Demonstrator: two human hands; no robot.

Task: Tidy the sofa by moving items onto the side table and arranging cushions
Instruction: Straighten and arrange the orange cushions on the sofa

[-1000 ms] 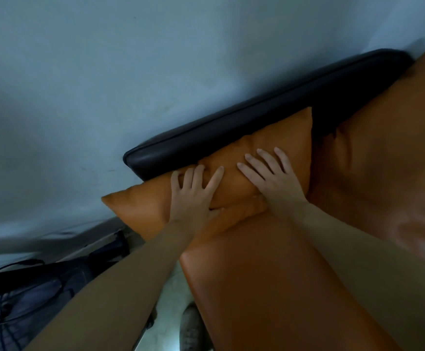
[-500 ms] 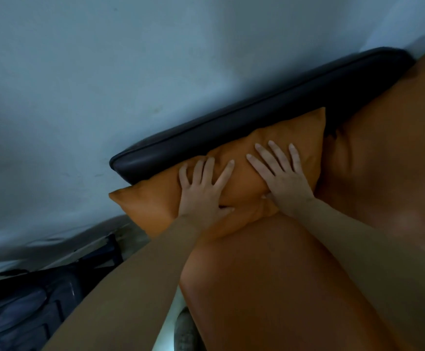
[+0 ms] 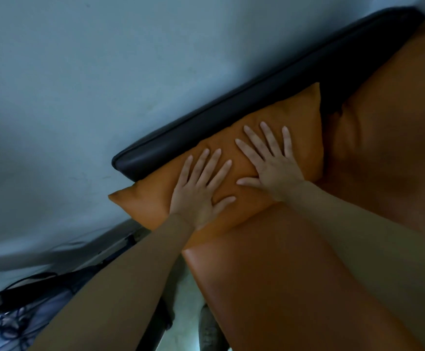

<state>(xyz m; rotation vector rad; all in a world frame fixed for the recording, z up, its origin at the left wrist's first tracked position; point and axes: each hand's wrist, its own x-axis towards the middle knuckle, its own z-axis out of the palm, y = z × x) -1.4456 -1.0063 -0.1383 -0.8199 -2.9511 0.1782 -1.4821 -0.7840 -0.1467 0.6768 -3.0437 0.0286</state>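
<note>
Pressing both palms flat, I am settling the orange cushion (image 3: 269, 138) against the dark armrest (image 3: 231, 117) at the end of the sofa. My left hand (image 3: 198, 191) is lying spread on the cushion's lower half, fingers straight, thumb out to the side; my right hand (image 3: 272, 160) is lying spread just beside it, nearer the cushion's upper corner. Neither hand is grasping anything: both are released and only pushing down on the leather. The cushion is leaning between the armrest and the orange seat (image 3: 282, 274), one corner poking out past the sofa's edge toward the pale wall (image 3: 105, 72).

I am judging this as the cushion-arranging step, close to done for this one. The next move is calling for lifting both palms off gently so the cushion is not dragged out of place, then checking whether that overhanging corner needs tucking in. The side table is not showing here, so I cannot tell what is waiting there.
</note>
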